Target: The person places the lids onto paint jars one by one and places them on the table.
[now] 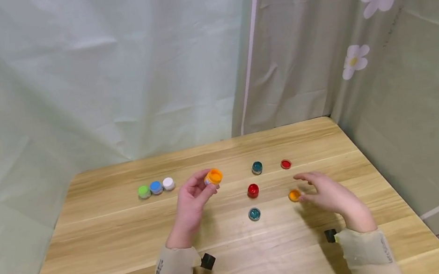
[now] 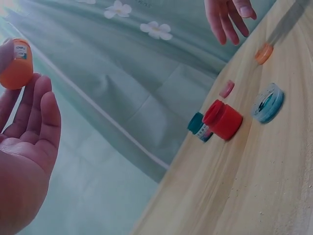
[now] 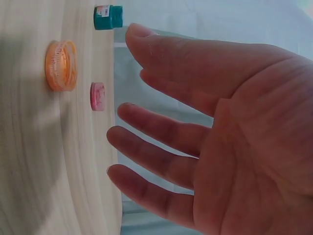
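Head view: near the centre of the frame, orange jar raised above the wooden table, pinched between thumb and fingers of the left hand. Open mouth turned toward the camera and a little to the right; long axis foreshortened, running from labelled side at left to mouth at right. Right of centre, right hand with fingers parted and nothing gripped, just beside the orange lid, inner side up. Above that, red lid. Between the hands, open red jar, upright; higher in the frame, open teal jar, also upright; lower, teal lid. At left, side by side, green-capped jar, blue-capped jar and white-capped jar. Across the top, pale curtain.

Left wrist view: at the left edge, orange jar partly hidden by the thumb, fingertips against its lower side, label toward upper right; mouth direction impossible to tell here. Right of centre, red jar with mouth toward upper left.

Right wrist view: across the right side, right hand with thumb and fingers spread, apart from the orange lid at upper left, its hollow facing right.
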{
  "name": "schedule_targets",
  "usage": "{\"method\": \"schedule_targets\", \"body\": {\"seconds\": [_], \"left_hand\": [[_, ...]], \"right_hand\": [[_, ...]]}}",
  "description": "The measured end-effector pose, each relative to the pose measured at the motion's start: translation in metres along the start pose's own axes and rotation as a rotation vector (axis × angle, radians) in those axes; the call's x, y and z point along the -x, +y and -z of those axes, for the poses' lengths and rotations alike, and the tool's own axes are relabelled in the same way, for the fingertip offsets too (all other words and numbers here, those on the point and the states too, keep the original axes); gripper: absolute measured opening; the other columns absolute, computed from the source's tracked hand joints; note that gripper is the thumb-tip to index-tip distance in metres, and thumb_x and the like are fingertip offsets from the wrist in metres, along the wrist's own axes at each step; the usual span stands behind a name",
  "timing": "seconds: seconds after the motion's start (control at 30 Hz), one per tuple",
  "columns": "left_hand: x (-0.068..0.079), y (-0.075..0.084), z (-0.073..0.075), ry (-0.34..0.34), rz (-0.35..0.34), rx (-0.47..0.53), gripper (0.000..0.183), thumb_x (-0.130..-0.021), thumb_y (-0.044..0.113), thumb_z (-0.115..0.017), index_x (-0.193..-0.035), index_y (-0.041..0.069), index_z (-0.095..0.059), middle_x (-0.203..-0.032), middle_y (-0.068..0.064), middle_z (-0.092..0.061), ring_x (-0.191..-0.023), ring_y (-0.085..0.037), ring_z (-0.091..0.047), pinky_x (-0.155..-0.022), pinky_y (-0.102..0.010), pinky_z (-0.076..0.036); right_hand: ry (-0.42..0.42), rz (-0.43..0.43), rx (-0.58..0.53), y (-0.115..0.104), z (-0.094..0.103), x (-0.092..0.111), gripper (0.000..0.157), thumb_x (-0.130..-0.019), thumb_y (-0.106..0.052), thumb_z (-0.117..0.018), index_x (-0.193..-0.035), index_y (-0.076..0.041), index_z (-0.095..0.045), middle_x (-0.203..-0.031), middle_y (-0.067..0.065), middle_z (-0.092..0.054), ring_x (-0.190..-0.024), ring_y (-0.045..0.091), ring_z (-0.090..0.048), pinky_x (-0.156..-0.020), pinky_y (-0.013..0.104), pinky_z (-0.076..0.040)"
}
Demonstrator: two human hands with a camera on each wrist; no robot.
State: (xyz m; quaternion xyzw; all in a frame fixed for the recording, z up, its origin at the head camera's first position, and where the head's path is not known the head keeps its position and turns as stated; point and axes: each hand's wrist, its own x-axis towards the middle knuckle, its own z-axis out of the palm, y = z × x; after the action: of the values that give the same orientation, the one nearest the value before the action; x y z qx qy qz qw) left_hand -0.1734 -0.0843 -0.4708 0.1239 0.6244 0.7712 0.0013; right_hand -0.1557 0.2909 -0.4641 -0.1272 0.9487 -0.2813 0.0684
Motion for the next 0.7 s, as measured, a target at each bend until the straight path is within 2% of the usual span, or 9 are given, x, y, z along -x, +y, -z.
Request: {"method": "schedule_targets", "body": {"seconds": [0.1, 0.27, 0.47, 0.7], "left_hand": [[0.0, 0.001, -0.001, -0.014, -0.019, -0.005, 0.034, -0.106, 0.009, -0.068, -0.139, 0.001, -0.065, -0.116, -0.001, -0.073, -0.094, -0.018, -0.066, -0.089, -0.028, -0.057], [0.0, 0.0, -0.003, -0.04, -0.049, 0.036, 0.03, -0.107, 0.012, -0.067, -0.136, 0.007, -0.069, -0.112, 0.0, -0.074, -0.087, -0.016, -0.066, -0.087, -0.028, -0.057], [0.001, -0.001, -0.002, -0.059, -0.039, 0.07, 0.03, -0.104, 0.004, -0.068, -0.131, 0.016, -0.071, -0.116, 0.0, -0.074, -0.089, -0.015, -0.067, -0.086, -0.027, -0.058], [-0.001, -0.003, -0.002, -0.055, -0.012, 0.101, 0.033, -0.1, -0.006, -0.067, -0.125, 0.016, -0.071, -0.118, -0.003, -0.073, -0.094, -0.016, -0.066, -0.088, -0.027, -0.059]], "right_hand": [[0.003, 0.011, -0.001, 0.001, 0.0, 0.0, 0.057, -0.098, -0.014, -0.079, -0.15, -0.003, -0.058, -0.149, 0.025, -0.058, -0.13, 0.048, -0.058, -0.106, 0.065, -0.047], [0.012, 0.034, -0.005, 0.003, -0.006, -0.004, 0.054, -0.096, -0.009, -0.08, -0.146, -0.002, -0.061, -0.147, 0.024, -0.06, -0.131, 0.048, -0.058, -0.108, 0.065, -0.046], [-0.014, 0.036, -0.007, 0.006, -0.019, -0.011, 0.055, -0.089, -0.006, -0.086, -0.139, 0.002, -0.065, -0.138, 0.024, -0.065, -0.123, 0.046, -0.063, -0.105, 0.062, -0.049], [-0.002, -0.024, 0.011, 0.009, -0.031, -0.014, 0.049, -0.088, -0.008, -0.086, -0.135, -0.003, -0.07, -0.133, 0.021, -0.066, -0.12, 0.041, -0.064, -0.103, 0.061, -0.05]]}}
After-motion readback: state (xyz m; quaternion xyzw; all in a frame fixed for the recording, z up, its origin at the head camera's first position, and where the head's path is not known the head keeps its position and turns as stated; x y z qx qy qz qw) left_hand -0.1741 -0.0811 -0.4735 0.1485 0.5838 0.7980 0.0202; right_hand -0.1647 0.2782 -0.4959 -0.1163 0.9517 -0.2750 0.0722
